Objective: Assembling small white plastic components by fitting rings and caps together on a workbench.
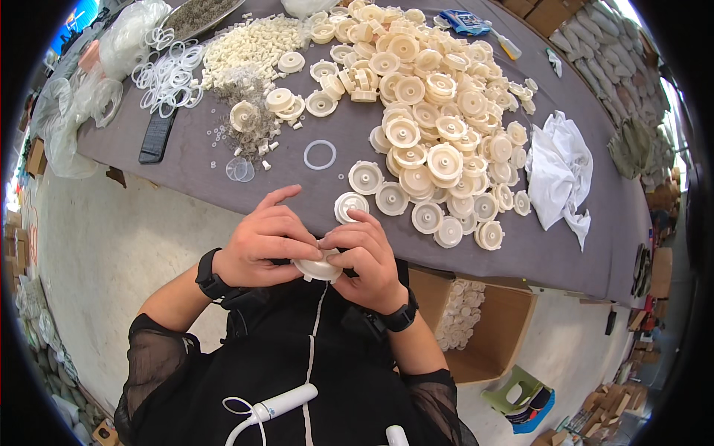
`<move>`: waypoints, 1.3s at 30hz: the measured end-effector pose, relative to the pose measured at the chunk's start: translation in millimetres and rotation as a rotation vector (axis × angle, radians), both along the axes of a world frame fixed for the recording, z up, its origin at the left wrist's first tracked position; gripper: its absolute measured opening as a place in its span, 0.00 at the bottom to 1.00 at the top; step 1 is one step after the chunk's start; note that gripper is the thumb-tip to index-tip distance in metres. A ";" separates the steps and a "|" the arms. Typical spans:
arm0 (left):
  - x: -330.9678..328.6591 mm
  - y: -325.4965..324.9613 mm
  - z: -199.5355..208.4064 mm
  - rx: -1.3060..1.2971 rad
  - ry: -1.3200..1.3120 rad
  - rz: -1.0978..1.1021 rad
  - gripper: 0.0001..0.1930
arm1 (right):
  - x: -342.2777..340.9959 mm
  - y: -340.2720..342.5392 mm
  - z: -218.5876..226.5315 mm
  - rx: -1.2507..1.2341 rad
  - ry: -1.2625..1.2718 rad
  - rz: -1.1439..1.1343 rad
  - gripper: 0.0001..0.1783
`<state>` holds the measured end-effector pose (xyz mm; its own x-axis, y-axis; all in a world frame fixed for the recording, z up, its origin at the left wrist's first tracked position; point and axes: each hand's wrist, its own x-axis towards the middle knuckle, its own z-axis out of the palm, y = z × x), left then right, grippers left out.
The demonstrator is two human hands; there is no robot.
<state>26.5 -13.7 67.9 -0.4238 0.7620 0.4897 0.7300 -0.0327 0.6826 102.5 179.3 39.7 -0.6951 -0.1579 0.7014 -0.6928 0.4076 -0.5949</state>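
Note:
Both my hands grip one round cream plastic cap (318,269) just off the table's front edge, close to my body. My left hand (269,241) has its thumb and fingers closed on the cap's left side, with the index finger lifted away. On the other side my right hand (366,256) pinches the cap with thumb and bent fingers. Right behind my fingers, a similar round cap (351,207) lies on the table. A large pile of such cream caps (446,126) spreads over the table beyond and to the right.
Left on the grey-covered table (223,175) are a white ring (320,154), small springs (253,111), small cream parts (249,56), clear rings (171,74) and a black phone (157,137). A white cloth (559,171) lies at right. Below the edge stands a cardboard box (494,334) with caps inside.

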 end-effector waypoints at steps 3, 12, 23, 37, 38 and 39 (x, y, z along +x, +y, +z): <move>0.4 0.3 0.2 0.010 0.031 0.017 0.16 | 0.0 0.1 -1.1 -0.018 -0.026 -0.001 0.19; 0.8 0.3 -1.4 0.037 0.008 0.012 0.17 | -0.8 -0.1 -1.3 -0.015 -0.043 0.022 0.20; 1.7 -1.2 -5.0 0.051 -0.097 -0.016 0.17 | -2.2 -1.9 -3.2 -0.088 -0.119 0.105 0.20; 5.4 -2.8 -9.8 0.068 -0.146 0.001 0.18 | 2.0 -7.1 -4.5 -0.038 -0.074 0.039 0.19; 5.5 -2.5 -10.2 0.071 -0.151 0.001 0.18 | 2.3 -7.3 -4.8 -0.034 -0.071 0.028 0.19; 5.2 -2.8 -10.6 0.072 -0.151 0.000 0.18 | 2.1 -7.7 -4.8 -0.034 -0.072 0.027 0.19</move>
<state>31.7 -16.5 57.3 -0.4970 0.7273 0.4734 0.6193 -0.0848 0.7806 104.5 171.5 34.9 -0.7396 -0.1544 0.6551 -0.6584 0.3683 -0.6565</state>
